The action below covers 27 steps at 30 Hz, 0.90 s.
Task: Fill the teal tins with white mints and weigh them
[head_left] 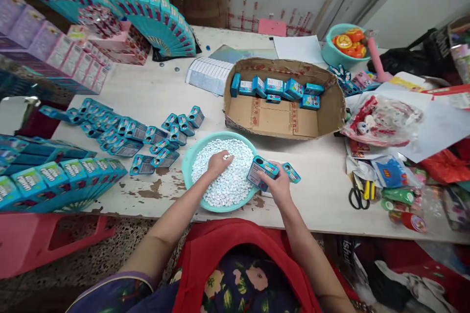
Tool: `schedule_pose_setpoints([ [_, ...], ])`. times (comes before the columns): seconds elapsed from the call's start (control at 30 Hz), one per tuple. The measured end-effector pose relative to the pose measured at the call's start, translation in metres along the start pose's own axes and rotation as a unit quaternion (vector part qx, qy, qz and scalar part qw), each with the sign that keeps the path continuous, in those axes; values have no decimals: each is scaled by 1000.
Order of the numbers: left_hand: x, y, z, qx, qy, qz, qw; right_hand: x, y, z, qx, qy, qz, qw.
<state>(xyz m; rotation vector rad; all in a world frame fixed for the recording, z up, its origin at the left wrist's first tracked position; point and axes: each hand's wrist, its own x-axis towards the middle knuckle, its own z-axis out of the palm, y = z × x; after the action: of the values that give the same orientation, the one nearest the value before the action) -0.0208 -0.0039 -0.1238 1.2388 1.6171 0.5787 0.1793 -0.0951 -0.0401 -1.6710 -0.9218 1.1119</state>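
Head view: curled hands at basin

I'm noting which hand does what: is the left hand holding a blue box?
No, the left hand pinches white pellets over the bowl, while the right hand holds a blue box.

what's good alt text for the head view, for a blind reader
A person's left hand pinches small white pieces at a turquoise basin full of them, while the right hand holds a blue box at the basin's edge. More blue boxes sit in a cardboard tray behind and on the white table at left.
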Motion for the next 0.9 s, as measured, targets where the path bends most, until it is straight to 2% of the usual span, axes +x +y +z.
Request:
schedule_pose_setpoints([
  [0.07,-3,2,-4,-117,3,-22,993,1,-4,8,-65,-14,-33,997],
  [0.17,-14,16,-15,-205,-10,-40,978,-1,-14,17,-142,-31,-100,984],
  [0.23,-24,33,-24,-327,-37,-66,942,-3,-20,24,-190,-49,-149,969],
  [0.33,-42,62,-36,-491,-78,-66,865,-7,-26,38,-255,-83,-206,941],
  [0.43,-56,84,-38,-538,-48,-1,842,-10,-27,53,-293,-108,-229,922],
  [0.53,-61,92,-36,-554,1,39,831,-11,-27,62,-311,-103,-227,917],
  [0.67,-58,91,-34,-545,25,41,837,-10,-27,65,-328,-107,-226,911],
  [0.9,-54,90,-31,-498,13,90,862,-7,-29,67,-314,-86,-219,920],
])
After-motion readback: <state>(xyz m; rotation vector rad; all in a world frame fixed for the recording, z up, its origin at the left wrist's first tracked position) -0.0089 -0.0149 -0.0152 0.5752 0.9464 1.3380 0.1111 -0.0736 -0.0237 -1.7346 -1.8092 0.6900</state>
